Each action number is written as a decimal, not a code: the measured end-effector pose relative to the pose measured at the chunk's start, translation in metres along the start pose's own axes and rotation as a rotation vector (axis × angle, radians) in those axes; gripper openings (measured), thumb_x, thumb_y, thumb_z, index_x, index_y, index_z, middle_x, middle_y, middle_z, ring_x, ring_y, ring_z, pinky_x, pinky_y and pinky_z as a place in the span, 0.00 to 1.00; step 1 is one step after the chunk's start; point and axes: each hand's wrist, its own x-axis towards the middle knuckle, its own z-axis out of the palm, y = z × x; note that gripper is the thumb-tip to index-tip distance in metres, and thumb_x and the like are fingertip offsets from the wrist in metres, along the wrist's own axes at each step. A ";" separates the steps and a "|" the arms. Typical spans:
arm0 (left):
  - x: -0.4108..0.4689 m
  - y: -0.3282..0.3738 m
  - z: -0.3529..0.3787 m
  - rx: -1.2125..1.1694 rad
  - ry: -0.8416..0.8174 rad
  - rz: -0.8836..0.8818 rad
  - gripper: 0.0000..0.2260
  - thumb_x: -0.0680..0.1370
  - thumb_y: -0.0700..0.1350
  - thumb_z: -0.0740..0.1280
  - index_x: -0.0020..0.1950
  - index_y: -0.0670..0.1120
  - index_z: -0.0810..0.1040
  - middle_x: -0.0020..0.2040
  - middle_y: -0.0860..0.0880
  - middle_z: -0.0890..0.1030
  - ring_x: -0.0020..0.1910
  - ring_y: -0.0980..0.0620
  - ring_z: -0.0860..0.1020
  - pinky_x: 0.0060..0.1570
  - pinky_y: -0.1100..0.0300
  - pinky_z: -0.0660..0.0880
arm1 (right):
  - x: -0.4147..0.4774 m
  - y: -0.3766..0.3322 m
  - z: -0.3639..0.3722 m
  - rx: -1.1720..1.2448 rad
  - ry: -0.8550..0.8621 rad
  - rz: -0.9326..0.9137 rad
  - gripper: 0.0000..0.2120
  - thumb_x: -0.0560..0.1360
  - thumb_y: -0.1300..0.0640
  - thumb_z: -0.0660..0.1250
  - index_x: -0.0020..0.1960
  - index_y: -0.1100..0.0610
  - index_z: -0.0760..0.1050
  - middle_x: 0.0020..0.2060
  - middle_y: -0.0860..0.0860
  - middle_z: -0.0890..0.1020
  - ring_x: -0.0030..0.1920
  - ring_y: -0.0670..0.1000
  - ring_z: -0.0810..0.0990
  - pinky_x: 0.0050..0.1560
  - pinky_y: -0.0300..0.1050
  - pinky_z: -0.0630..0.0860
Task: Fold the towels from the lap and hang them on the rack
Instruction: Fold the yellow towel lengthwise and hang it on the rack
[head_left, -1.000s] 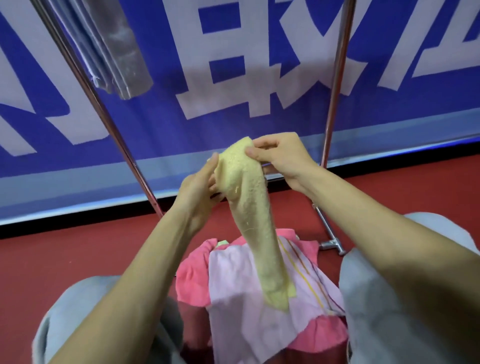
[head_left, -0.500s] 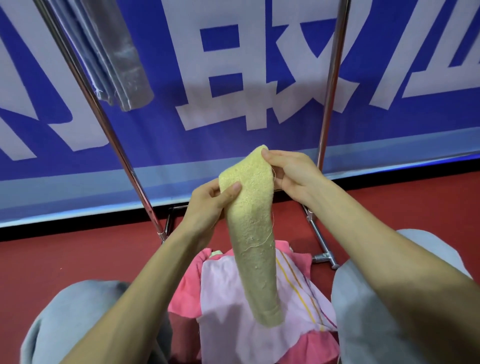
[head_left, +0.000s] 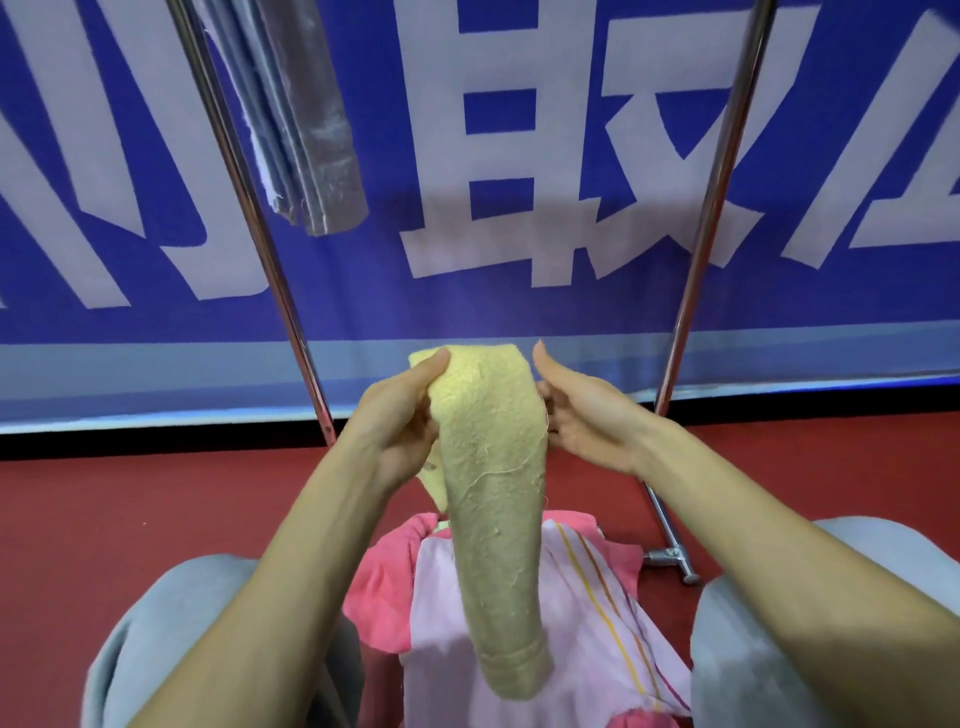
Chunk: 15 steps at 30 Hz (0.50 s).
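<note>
Pinches top corner of yellow towel (head_left: 493, 493) with left hand (head_left: 400, 431); touches its right edge with right hand (head_left: 587, 421), thumb lifted, grip unclear.

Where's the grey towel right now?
In the head view the grey towel hangs at upper left, just right of the rack's left pole, in front of the blue banner and above the left hand that holds the yellow towel.
</note>
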 end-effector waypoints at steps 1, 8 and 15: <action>0.000 0.002 -0.002 -0.008 0.003 -0.008 0.03 0.75 0.43 0.69 0.44 0.43 0.78 0.31 0.50 0.79 0.27 0.57 0.77 0.28 0.66 0.75 | 0.000 0.001 0.001 0.003 -0.015 -0.017 0.23 0.79 0.41 0.56 0.48 0.58 0.81 0.44 0.52 0.83 0.48 0.51 0.80 0.57 0.45 0.72; -0.003 0.012 -0.007 0.147 0.030 0.083 0.05 0.76 0.41 0.69 0.48 0.40 0.78 0.31 0.48 0.76 0.23 0.55 0.73 0.23 0.64 0.71 | -0.001 0.003 0.006 -0.098 -0.067 -0.106 0.19 0.75 0.58 0.65 0.60 0.71 0.73 0.51 0.60 0.79 0.52 0.55 0.76 0.52 0.44 0.72; -0.002 0.013 -0.005 0.026 0.044 0.103 0.05 0.75 0.38 0.69 0.48 0.37 0.79 0.40 0.44 0.81 0.37 0.52 0.79 0.38 0.62 0.80 | -0.005 -0.004 0.002 -0.175 0.121 -0.260 0.08 0.73 0.64 0.69 0.51 0.65 0.80 0.43 0.55 0.84 0.41 0.47 0.81 0.43 0.36 0.77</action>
